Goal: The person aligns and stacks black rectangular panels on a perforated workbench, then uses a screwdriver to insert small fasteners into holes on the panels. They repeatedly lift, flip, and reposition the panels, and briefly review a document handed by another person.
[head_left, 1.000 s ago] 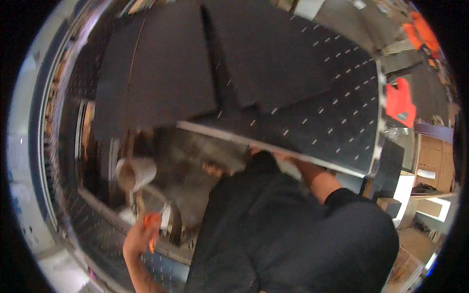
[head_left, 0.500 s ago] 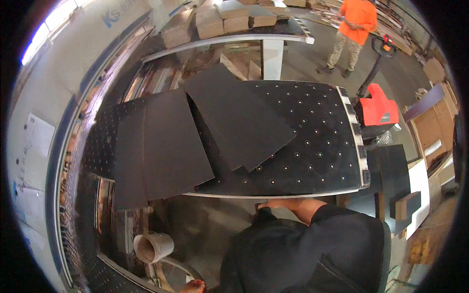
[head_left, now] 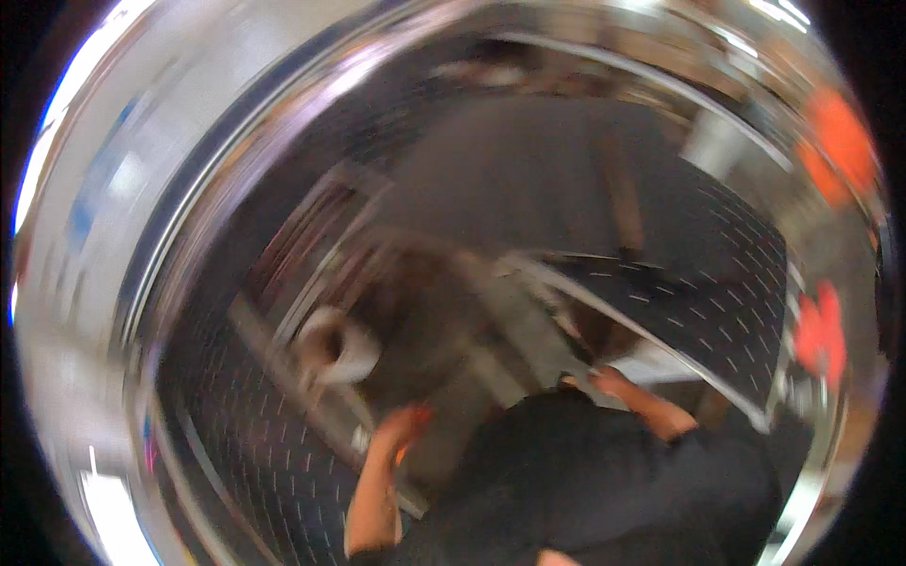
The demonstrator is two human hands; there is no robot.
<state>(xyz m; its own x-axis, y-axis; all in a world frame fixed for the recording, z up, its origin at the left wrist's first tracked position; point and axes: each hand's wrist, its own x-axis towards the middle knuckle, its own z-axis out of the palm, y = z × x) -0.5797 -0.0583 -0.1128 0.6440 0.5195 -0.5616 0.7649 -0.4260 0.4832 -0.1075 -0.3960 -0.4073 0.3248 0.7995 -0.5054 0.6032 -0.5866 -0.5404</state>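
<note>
Since half a second ago the view has swung down and gone blurry, and the left hand (head_left: 396, 429) has come up, holding something small and orange, fingers curled around it. The right hand (head_left: 618, 385) rests at the dark perforated tabletop (head_left: 717, 292) edge; grip unclear. A tape roll (head_left: 338, 347) sits up-left of the left fingers. Looks like mid-reposition; settling the hands comes next, I'd guess.

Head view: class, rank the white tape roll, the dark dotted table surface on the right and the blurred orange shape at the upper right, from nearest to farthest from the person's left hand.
From the left hand:
1. White tape roll, just up and to its left.
2. Dark dotted table surface, across to the right.
3. Blurred orange shape, far at the upper right rim.
</note>
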